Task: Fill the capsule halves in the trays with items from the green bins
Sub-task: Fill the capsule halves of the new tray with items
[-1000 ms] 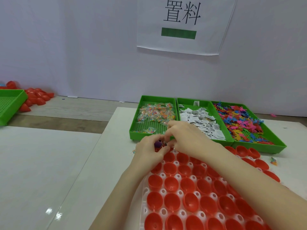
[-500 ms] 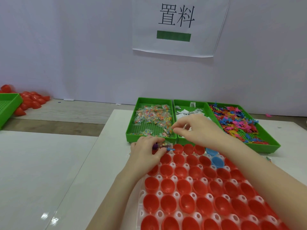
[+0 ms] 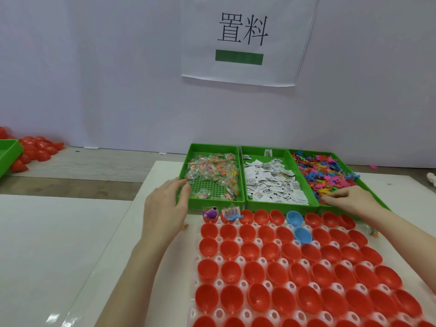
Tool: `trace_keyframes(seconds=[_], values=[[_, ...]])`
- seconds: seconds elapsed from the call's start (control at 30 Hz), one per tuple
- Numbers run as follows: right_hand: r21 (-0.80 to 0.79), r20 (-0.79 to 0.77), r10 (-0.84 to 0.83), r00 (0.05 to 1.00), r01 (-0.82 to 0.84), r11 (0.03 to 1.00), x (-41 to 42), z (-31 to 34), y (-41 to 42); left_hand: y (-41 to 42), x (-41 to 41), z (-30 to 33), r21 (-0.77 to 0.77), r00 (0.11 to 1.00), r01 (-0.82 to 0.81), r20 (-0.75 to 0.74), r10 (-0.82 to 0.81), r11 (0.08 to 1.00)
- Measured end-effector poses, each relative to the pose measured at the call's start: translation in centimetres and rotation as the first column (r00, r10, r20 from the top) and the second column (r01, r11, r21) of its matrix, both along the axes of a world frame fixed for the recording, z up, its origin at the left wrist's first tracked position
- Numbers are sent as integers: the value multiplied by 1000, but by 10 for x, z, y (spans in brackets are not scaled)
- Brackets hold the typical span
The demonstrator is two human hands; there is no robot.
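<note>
While left hand (image 3: pixel 165 206) hovers spread, right hand (image 3: pixel 349 200) pinches plastic figures (image 3: pixel 323 171).

A packing workshop: sorted green bins (image 3: pixel 213 147), a tray of capsule halves (image 3: pixel 278 274), and a printed wall sign (image 3: pixel 243 38).

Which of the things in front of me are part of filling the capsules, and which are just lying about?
Part of the job:
- tray of red capsule halves
- bin of clear packets
- bin of paper slips
- bin of coloured toys
- left hand, right hand

Lying about:
- pile of red halves far left
- green bin beside it
- paper sign on the wall
</note>
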State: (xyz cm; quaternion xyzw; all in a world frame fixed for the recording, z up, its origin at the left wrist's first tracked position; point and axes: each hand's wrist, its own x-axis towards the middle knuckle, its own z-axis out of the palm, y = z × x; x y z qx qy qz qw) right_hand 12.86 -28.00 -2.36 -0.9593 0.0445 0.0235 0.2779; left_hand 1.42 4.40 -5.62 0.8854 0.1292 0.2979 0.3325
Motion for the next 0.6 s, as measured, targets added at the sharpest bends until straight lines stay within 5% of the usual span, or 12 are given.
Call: trace_keyframes(seconds=[0.1,0.23,0.37,0.6], values=[[8,87,-16,996,15,1000,1,-3,-4,5,7,-8,241,974,28,-225,27,970],[-48,141,-50,989,58,997,6,-6,-4,0,14,-10,362,920,115,-389,38,925],[-48,248,-63,967,77,996,8,-11,-3,0,19,-9,508,920,67,-364,143,859],[2,391,-122,912,132,991,12,-13,2,9,20,-10,503,948,92,-307,78,860]])
